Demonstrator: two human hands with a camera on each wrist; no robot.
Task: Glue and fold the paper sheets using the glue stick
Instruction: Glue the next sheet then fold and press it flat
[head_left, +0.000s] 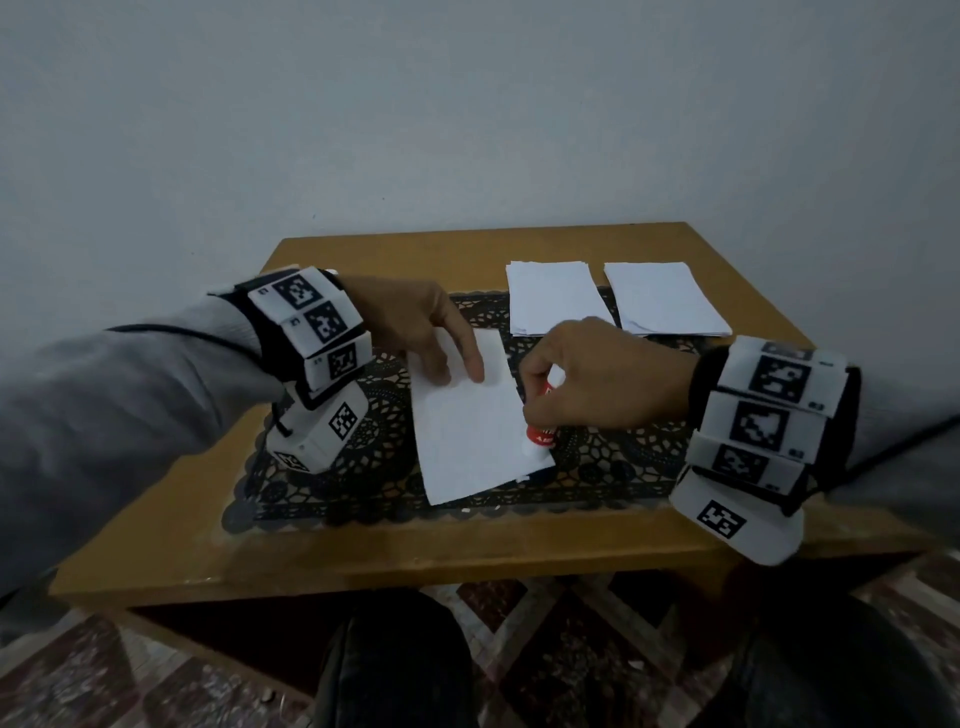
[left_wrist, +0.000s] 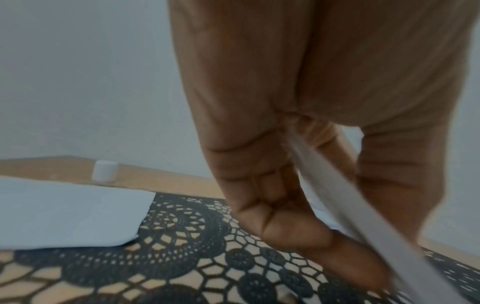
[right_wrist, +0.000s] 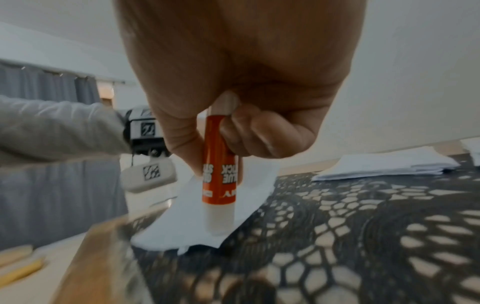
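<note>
Upside-down "GLUE STICK" on the glue stick (right_wrist: 219, 176)

mat (head_left: 322, 499) on table (head_left: 363, 551) centre | sheet (head_left: 467, 441) on mat centre | stacks (head_left: 558, 299) (head_left: 667, 299) side by side at 1 o'clock of sheet | cap (left_wrist: 104, 171) on table beyond mat | glue stick (head_left: 540, 435) on sheet's 4 o'clock corner
</note>
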